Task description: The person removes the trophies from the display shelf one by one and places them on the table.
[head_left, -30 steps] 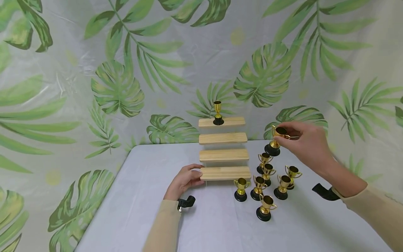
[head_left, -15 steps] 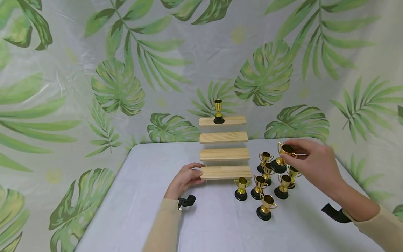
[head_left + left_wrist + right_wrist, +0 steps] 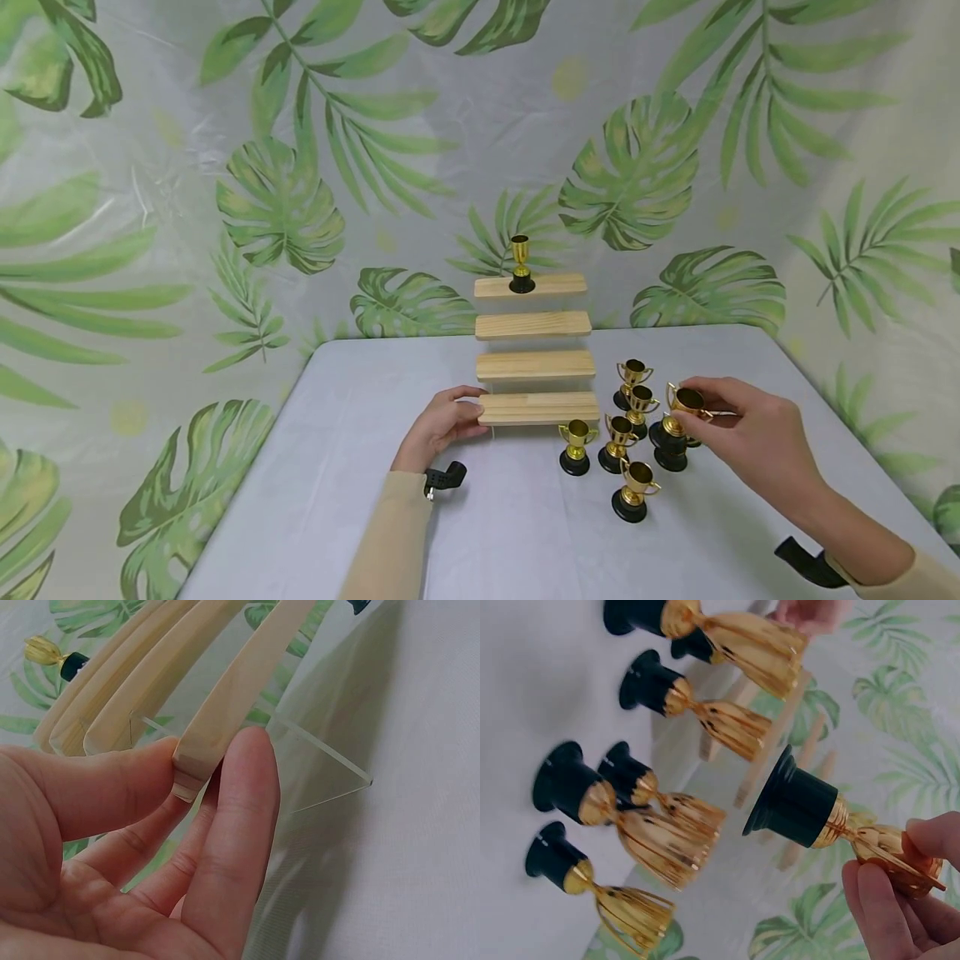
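My left hand pinches the left end of the lowest wooden board of a four-step display stand; in the left wrist view, thumb and fingers close around the board's end. Thumb and fingers of my right hand pinch a small gold trophy cup by its bowl. Its black base hangs free in the right wrist view. From the head, this cup overlaps standing cups behind it, partly hiding them. One gold trophy stands on the top board, left of its middle.
Several more gold trophies stand upright on the white-covered table, right of the stand, among them a front cup and one by the lowest board. Clear supports carry the boards. A leaf-patterned sheet hangs behind the table.
My right hand has come down and slightly right with the trophy, from beside the stand to over the standing cups. My left hand keeps its hold on the board.
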Tool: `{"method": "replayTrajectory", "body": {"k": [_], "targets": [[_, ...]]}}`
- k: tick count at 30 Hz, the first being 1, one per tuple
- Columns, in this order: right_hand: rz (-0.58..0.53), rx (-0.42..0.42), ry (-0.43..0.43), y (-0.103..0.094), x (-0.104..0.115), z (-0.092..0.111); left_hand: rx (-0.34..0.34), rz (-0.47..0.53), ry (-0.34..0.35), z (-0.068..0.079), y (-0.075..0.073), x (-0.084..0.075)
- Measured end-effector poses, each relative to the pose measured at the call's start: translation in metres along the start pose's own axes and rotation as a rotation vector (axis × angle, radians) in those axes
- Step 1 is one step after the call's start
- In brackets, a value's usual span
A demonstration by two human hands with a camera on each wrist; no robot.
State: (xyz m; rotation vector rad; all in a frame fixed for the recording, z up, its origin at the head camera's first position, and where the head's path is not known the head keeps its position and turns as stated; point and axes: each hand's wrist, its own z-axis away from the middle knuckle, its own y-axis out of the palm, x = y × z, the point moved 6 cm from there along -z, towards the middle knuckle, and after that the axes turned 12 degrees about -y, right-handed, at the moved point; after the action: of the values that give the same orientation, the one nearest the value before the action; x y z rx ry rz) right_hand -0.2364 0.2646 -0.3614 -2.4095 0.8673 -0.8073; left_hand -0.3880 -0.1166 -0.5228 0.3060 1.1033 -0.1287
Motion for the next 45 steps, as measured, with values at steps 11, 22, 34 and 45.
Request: {"method": "replayTrajectory", "body": {"k": [11,22,34,45], "targets": [[-0.001,0.029,0.039,0.026,-0.013,0.035,-0.003,0.013,0.000,-0.001,-0.002,0.000],[0.049,0.073,0.046,0.047,-0.027,0.056,-0.005,-0.002,0.006,0.001,0.001,-0.001],[0.012,0.090,0.074,0.062,-0.038,0.069,0.001,0.010,0.005,0.000,0.000,0.001],[0.001,0.080,0.085,0.065,-0.043,0.073,0.005,0.017,-0.004,-0.001,0.001,0.000]]}}
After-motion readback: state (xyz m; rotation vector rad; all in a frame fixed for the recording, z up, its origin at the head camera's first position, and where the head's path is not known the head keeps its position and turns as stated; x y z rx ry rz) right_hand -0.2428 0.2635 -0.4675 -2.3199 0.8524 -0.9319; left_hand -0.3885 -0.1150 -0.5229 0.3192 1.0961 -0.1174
